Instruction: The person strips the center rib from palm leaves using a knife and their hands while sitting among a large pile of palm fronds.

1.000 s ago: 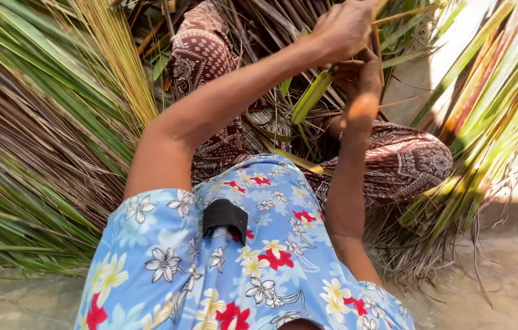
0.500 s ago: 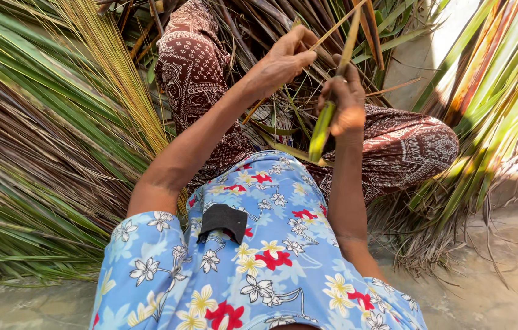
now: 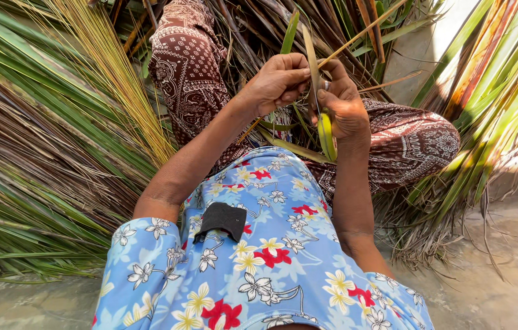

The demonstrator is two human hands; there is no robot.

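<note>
1. Left hand (image 3: 278, 81): raised above the lap, fingers (image 3: 296, 72) curled closed and pinching the palm leaf strip just beside the other hand.
2. Right hand (image 3: 343, 105): close against the left, fingers closed around the same strip, gripping it lower down; a ring shows on one finger.
3. Palm leaf strip (image 3: 326, 133): long, narrow, green to yellow. It runs upright between the two hands, its lower end curving down out of the right hand toward the lap, its upper part rising past the fingertips of both hands.
4. Thin midrib (image 3: 363, 32): pale, stick-like, slanting up and to the right from the point where the fingers meet.
5. Bundle of pale sticks (image 3: 109, 67): stripped, yellowish, fanned on the person's left, well apart from the hands.
6. Heap of palm leaves (image 3: 33, 171): green and brown, piled on the left; more green fronds (image 3: 491, 91) lie on the right.
7. Clothing: blue floral shirt (image 3: 259, 256), a small black clip (image 3: 222, 220) on it; brown patterned cloth (image 3: 406, 143) over the crossed legs, beneath the hands.
8. Ground (image 3: 497, 269): bare, grey, at the right.
</note>
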